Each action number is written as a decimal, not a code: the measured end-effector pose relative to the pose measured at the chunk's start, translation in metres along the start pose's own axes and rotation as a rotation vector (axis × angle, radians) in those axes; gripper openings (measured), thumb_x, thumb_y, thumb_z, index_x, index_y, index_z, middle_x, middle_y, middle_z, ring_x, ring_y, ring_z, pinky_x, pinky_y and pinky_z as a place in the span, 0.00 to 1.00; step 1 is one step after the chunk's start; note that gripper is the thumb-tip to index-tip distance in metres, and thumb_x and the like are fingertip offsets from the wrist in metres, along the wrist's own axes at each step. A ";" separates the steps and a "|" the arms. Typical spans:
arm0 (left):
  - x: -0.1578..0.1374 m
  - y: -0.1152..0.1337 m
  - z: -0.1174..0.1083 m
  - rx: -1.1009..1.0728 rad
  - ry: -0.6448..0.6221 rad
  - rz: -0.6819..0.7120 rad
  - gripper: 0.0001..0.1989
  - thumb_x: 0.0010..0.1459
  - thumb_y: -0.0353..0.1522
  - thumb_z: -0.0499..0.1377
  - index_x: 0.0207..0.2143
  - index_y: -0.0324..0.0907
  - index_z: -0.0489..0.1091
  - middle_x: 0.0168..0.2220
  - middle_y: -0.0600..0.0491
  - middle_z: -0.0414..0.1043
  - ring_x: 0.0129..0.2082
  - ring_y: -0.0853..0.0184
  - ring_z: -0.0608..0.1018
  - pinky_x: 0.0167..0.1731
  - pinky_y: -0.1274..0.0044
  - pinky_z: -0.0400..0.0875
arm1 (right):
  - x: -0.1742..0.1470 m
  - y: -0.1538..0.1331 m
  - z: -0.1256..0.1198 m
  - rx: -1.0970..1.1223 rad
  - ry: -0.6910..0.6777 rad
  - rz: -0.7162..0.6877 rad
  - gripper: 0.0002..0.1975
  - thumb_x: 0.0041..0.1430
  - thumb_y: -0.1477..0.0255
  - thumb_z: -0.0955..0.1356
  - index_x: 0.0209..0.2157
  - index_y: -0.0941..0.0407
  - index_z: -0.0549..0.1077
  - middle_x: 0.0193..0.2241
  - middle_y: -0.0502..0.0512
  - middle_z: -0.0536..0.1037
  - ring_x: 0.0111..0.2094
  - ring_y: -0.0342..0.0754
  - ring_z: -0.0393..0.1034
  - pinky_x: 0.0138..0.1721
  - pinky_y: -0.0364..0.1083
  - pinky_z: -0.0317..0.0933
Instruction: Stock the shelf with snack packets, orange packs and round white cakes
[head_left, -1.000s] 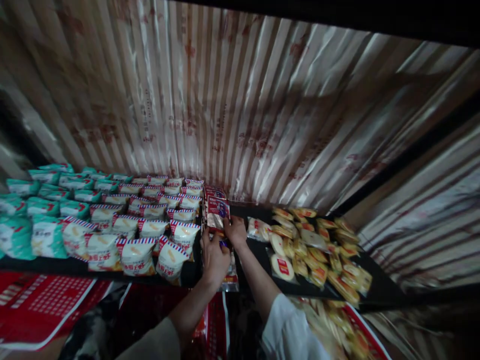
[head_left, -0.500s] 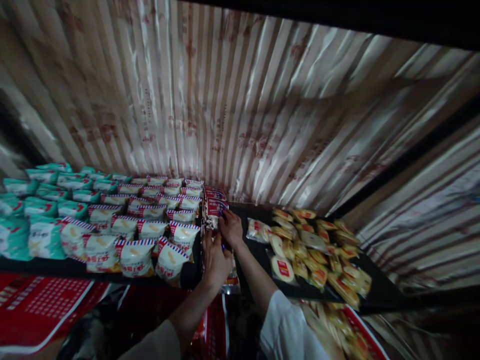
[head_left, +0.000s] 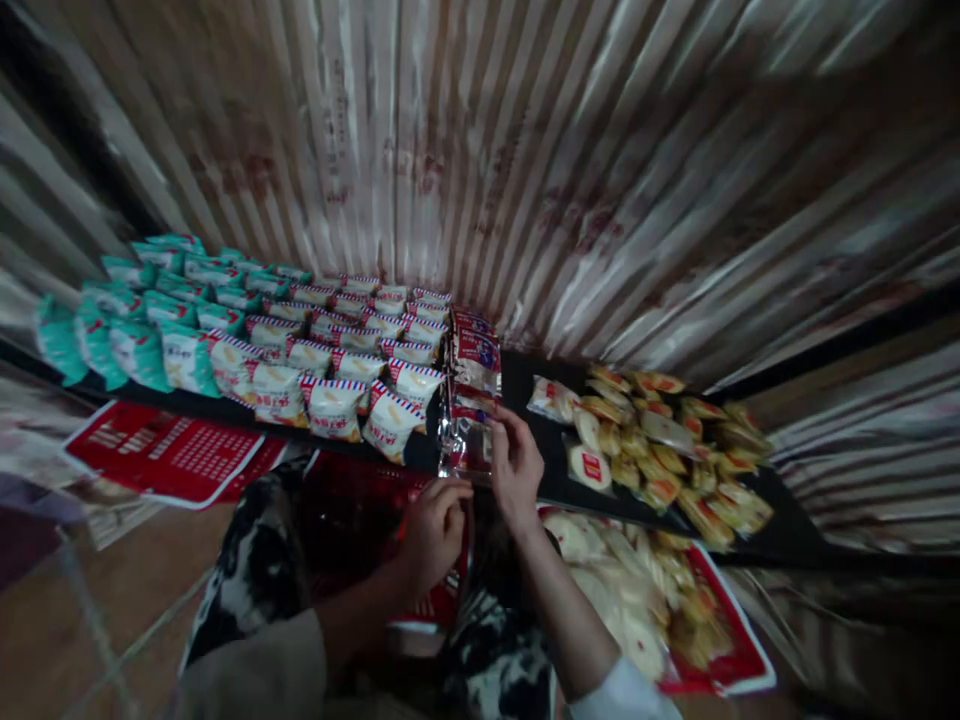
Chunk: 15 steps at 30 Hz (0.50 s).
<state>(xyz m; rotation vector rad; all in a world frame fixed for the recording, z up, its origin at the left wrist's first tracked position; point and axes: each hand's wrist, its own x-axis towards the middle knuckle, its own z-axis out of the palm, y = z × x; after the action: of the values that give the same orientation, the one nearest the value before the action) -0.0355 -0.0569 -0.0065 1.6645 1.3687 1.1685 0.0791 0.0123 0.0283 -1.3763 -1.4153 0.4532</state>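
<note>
A column of shiny purple-red foil snack packets (head_left: 474, 362) lies on the black shelf. At its near end is a silvery-brown packet (head_left: 466, 447). My right hand (head_left: 517, 462) is at the right edge of this near packet, fingers bent and apart, fingertips touching or just over it. My left hand (head_left: 435, 530) is just in front of the shelf edge, below the same packet. Its fingers are curled together, and whatever they may pinch is hidden. White snack bags with striped tops (head_left: 337, 408) stand in rows to the left of the column.
Teal snack bags (head_left: 139, 352) fill the shelf's far left. Yellow wrapped snacks (head_left: 626, 440) are heaped on the right. Below the shelf are an opened red bag of wrapped snacks (head_left: 720, 630) and a red printed sheet (head_left: 172, 450). A corrugated wrapped wall (head_left: 480, 170) rises behind.
Both hands have come back toward me from the middle of the foil packet column to its near end. My left hand has dropped in front of the shelf. The view has tilted downward.
</note>
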 end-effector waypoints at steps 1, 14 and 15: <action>-0.016 -0.011 -0.003 -0.008 -0.018 -0.058 0.18 0.52 0.21 0.46 0.35 0.41 0.72 0.40 0.49 0.75 0.43 0.67 0.75 0.46 0.74 0.70 | -0.020 -0.007 -0.001 0.032 -0.070 0.017 0.16 0.62 0.64 0.60 0.45 0.57 0.71 0.40 0.58 0.77 0.40 0.48 0.72 0.45 0.49 0.65; -0.071 -0.118 -0.060 -0.017 0.145 -1.005 0.11 0.52 0.21 0.52 0.33 0.35 0.73 0.30 0.48 0.76 0.33 0.64 0.78 0.33 0.76 0.72 | -0.155 0.035 0.102 -0.315 -1.012 0.298 0.18 0.58 0.78 0.60 0.49 0.58 0.72 0.47 0.61 0.76 0.48 0.51 0.71 0.50 0.48 0.61; -0.069 -0.124 -0.062 -0.005 0.172 -1.018 0.11 0.53 0.21 0.51 0.35 0.34 0.72 0.31 0.47 0.76 0.32 0.65 0.78 0.33 0.77 0.72 | -0.160 0.038 0.109 -0.293 -1.024 0.293 0.19 0.57 0.79 0.61 0.49 0.57 0.72 0.46 0.61 0.76 0.47 0.51 0.71 0.49 0.47 0.62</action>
<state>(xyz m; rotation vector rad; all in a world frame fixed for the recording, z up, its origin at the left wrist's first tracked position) -0.1422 -0.0992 -0.1107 0.6429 1.9469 0.6845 -0.0309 -0.0770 -0.1086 -1.6833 -2.1496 1.3140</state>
